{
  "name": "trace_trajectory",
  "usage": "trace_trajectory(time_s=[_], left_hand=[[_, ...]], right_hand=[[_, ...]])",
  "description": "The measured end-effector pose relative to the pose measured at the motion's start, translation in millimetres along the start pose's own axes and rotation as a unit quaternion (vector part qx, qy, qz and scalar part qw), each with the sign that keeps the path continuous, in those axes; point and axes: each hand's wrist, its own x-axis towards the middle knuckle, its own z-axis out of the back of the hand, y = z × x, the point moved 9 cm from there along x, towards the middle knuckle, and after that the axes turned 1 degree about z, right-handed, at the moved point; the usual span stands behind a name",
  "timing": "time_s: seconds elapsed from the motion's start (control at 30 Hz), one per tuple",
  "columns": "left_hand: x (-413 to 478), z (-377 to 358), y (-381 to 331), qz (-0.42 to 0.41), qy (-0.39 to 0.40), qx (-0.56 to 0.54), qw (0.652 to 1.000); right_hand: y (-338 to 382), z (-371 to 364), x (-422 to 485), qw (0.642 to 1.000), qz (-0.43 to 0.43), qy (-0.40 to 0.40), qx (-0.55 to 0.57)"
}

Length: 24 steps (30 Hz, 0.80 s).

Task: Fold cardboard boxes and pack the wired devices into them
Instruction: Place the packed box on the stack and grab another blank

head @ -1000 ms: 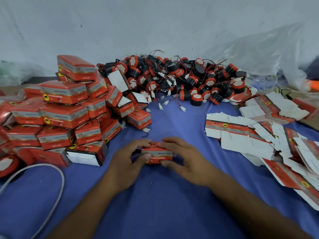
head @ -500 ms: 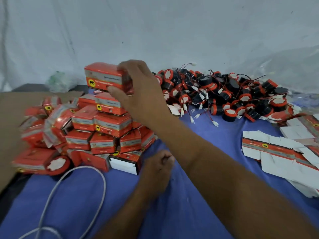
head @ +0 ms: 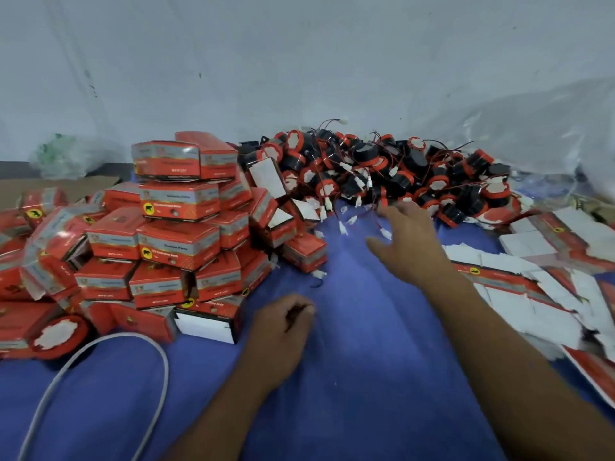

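A heap of black and red round wired devices lies at the back centre on the blue cloth. Folded red boxes are stacked in a pile at the left, one red box on top. Flat unfolded box blanks lie scattered at the right. My right hand is stretched out over the cloth, fingers spread, just in front of the device heap and holding nothing. My left hand rests on the cloth near the box pile, fingers curled in a loose fist, empty.
A white cable loops over the cloth at the lower left. A red round lid-like piece lies by the boxes. Crumpled clear plastic sits behind the devices, and a pale wall backs everything. Brown cardboard shows at far left.
My right hand has let go of the box on top of the pile and swung right towards the device heap. My left hand stays curled on the cloth.
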Motion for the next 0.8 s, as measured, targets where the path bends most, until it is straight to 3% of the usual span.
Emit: trace_trajectory(time_s=[0.1,0.17,0.37,0.43,0.5,0.57,0.6,0.67,0.73,0.8], left_hand=[[0.8,-3.1,0.6,0.009,0.009,0.011,1.000],[0.9,-5.6,2.5,0.018,0.018,0.022,0.999],[-2.0,-6.9,1.4,0.038,0.021,0.054,0.998],[-3.0,-6.4,2.5,0.040,0.019,0.052,0.998],[-2.2,-5.2,1.3,0.049,0.014,0.038,0.998],[0.0,-7.4,-2.0,0.053,0.016,-0.018,0.998],[0.8,-10.5,-3.0,0.054,0.023,-0.071,0.996],[-0.1,-16.4,-9.5,0.041,0.029,-0.157,0.986],[-0.4,-16.3,-14.2,0.026,0.027,-0.182,0.983],[-1.1,-20.0,-15.8,0.035,0.039,-0.205,0.977]], right_hand=[[-130.0,-15.5,-31.3,0.962,-0.169,0.145,-0.155],[-158.0,-24.5,-45.7,0.951,-0.169,0.172,-0.195],[-109.6,-22.7,-52.8,0.967,-0.067,0.062,-0.239],[-95.7,7.9,-54.1,0.972,-0.055,-0.012,-0.230],[-74.0,54.9,-63.0,0.972,-0.003,-0.178,-0.152],[-39.3,91.5,-92.1,0.924,0.088,-0.370,-0.044],[-22.4,94.6,-106.2,0.906,0.113,-0.409,0.008],[0.6,72.0,-116.3,0.906,0.126,-0.356,0.189],[25.8,30.0,-112.4,0.891,0.131,-0.179,0.396],[50.8,-13.6,-111.2,0.856,0.139,0.009,0.497]])
